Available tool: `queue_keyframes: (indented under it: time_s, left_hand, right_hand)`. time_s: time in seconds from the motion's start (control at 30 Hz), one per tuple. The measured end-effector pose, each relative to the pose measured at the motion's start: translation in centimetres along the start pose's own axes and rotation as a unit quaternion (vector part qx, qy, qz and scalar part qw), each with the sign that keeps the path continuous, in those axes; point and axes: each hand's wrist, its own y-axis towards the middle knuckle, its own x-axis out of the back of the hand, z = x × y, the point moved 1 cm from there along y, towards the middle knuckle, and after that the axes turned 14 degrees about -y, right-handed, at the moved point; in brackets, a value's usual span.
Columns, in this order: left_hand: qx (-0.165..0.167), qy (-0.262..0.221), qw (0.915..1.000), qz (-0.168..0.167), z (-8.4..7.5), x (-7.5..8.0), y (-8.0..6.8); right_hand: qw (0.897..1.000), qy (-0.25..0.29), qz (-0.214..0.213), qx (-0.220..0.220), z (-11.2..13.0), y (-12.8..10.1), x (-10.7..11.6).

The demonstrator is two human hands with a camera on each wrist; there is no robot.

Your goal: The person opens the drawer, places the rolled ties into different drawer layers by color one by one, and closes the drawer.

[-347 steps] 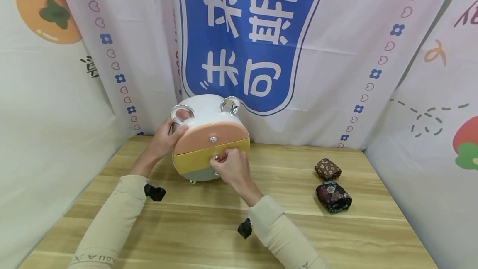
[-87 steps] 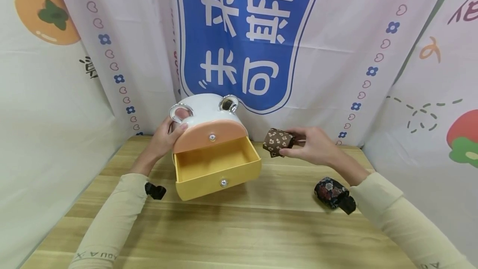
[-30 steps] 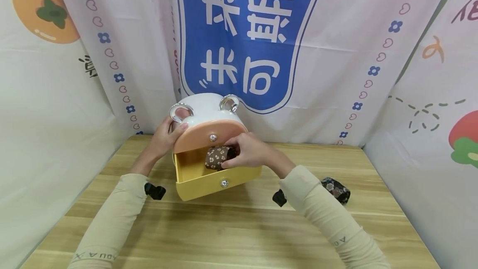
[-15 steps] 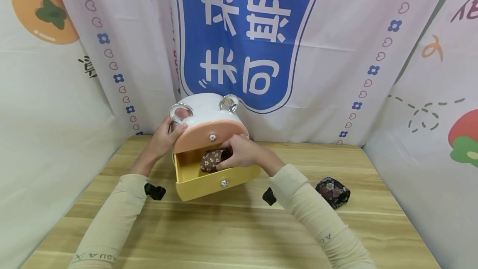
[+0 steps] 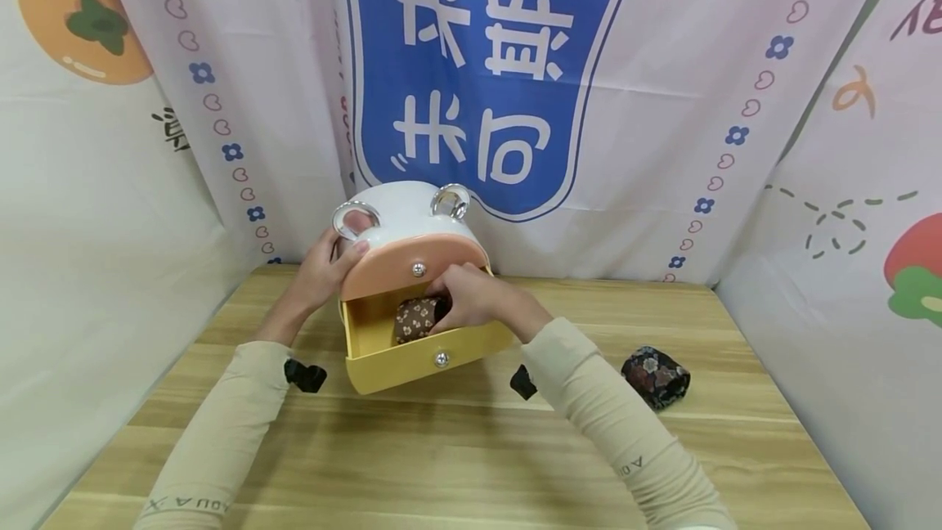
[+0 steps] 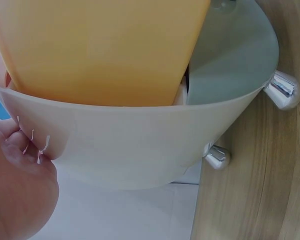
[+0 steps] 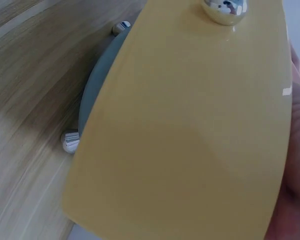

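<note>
My left hand (image 5: 318,275) grips the left side of a white drawer box (image 5: 405,211), thumb at its front edge. In the left wrist view, the fingers (image 6: 25,142) lie against the white side wall. The yellow middle drawer (image 5: 397,366) is pulled out. Inside it, my right hand (image 5: 474,299) holds a rolled-up brown cloth (image 5: 415,320) with pale flowers, fingers above and thumb at the front. The drawer's front panel (image 7: 190,120) hides the cloth and most of that hand in the right wrist view.
A second cloth roll (image 5: 656,377), dark with larger flowers, lies to the right on the wooden table (image 5: 412,464). The box has a peach top drawer (image 5: 397,264), silver ears and feet, and a grey-green bottom section (image 6: 235,55). Printed curtains (image 5: 662,121) enclose the table.
Earlier the yellow drawer was closed with the right hand at its knob; it came open. The right hand brought the brown cloth roll from the right into the drawer, lately shifting it slightly left and down.
</note>
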Motion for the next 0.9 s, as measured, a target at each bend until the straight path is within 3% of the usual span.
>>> queue_keyframes:
  time_s: [0.27, 0.6, 0.73, 0.9]
  left_hand:
    - [-0.014, -0.006, 0.9999, -0.003, 0.3, -0.1, 0.0]
    - [-0.019, -0.006, 0.9998, 0.0, 0.4, 0.0, 0.2]
    - [-0.018, -0.007, 0.9998, 0.001, 0.3, 0.0, 0.2]
    - [-0.019, -0.008, 0.9998, -0.001, 0.3, -0.1, 0.3]
  right_hand:
    - [1.0, -0.011, -0.006, 0.014, -0.4, -0.7, 0.6]
    - [0.997, 0.076, -0.011, -0.014, -0.6, -2.2, 2.2]
    - [0.997, 0.069, -0.029, -0.023, 0.1, -3.2, 3.3]
    - [0.993, 0.078, -0.082, -0.015, 1.1, -4.5, 4.3]
